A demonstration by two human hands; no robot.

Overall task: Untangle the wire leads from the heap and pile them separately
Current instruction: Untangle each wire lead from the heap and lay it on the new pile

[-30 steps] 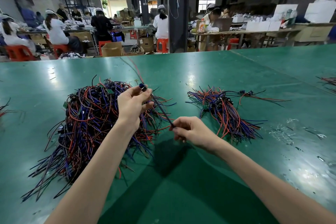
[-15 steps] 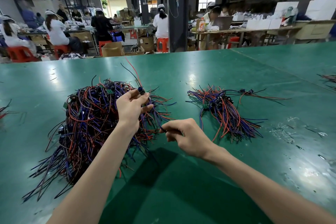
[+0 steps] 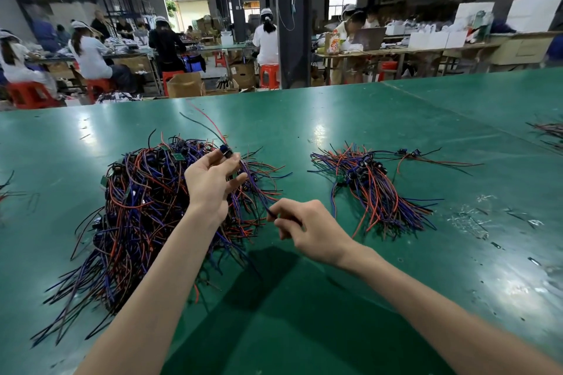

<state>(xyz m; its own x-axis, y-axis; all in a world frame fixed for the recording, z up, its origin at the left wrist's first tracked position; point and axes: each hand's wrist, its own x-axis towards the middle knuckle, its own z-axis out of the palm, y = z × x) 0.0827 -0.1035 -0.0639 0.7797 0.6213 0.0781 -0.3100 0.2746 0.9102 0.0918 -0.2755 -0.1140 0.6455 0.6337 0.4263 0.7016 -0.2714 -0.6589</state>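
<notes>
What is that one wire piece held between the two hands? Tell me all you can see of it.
The wire lead is a small dark-blue block with thin plastic-coated wires. The left hand pinches the block above the big heap. One red and one dark wire stick up and away from it; purple and dark strands slant down to the right hand, which pinches them. Whether it is free of the heap is unclear.

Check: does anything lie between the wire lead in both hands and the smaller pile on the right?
Nothing visible does: bare table separates the right hand from the smaller pile. The wire lead, though, crosses strands at the edge of the heap and may snag there.
</notes>
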